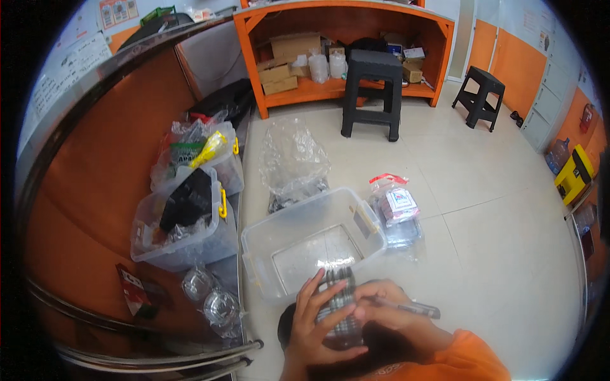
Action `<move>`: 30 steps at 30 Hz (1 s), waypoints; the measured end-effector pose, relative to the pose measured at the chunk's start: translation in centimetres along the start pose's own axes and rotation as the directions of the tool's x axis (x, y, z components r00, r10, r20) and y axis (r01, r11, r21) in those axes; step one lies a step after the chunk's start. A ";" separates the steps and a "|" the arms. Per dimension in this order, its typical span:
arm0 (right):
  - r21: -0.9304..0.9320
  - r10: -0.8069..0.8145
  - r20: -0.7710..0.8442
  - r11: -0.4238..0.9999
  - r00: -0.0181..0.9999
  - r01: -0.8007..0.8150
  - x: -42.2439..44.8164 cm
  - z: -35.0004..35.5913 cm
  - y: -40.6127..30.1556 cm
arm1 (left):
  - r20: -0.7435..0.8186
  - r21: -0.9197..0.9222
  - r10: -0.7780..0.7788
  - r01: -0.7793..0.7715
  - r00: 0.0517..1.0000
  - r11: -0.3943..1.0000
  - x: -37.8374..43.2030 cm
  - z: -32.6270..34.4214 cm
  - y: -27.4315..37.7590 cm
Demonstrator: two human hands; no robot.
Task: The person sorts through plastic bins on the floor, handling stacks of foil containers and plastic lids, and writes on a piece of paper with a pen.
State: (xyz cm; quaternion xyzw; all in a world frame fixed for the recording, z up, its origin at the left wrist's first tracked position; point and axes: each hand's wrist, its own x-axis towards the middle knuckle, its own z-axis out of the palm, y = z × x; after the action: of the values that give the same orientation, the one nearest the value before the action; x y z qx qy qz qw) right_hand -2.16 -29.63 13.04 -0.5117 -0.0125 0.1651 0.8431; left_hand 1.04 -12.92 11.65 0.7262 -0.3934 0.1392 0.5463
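Observation:
My left hand (317, 324) is spread over a stack of clear plastic lids or containers (340, 305), its fingers gripping the side. On the stack's right, my right hand (381, 305) holds a slim tool with a translucent handle (419, 309), which looks like a utility knife or a marker; its front end is hidden by the fingers. Just beyond both hands stands a clear plastic storage bin (305, 214) on the tiled floor, with nothing seen inside. Right of this bin lie clear plastic packs, the top one a bag with a red zip edge (400, 205).
Two filled clear bins (176, 252) with yellow latches stand at left, near wrapped round plastic containers (221, 307). A large clear bag (295, 162) lies behind the middle bin. Farther off are black stools (371, 85) and an orange shelf (314, 97) with cardboard boxes.

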 end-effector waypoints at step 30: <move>-0.129 -0.155 -0.041 0.980 0.987 0.149 -1.3 -1.2 0.0 | -0.161 -0.152 -0.107 0.083 0.981 0.985 0.1 2.8 -0.4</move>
State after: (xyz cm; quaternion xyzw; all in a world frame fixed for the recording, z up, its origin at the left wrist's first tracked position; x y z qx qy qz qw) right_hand -3.16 -31.04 12.62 -0.5651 -0.0406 0.0860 0.8195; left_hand 0.75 -15.47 10.36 0.6883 -0.3195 0.1449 0.6350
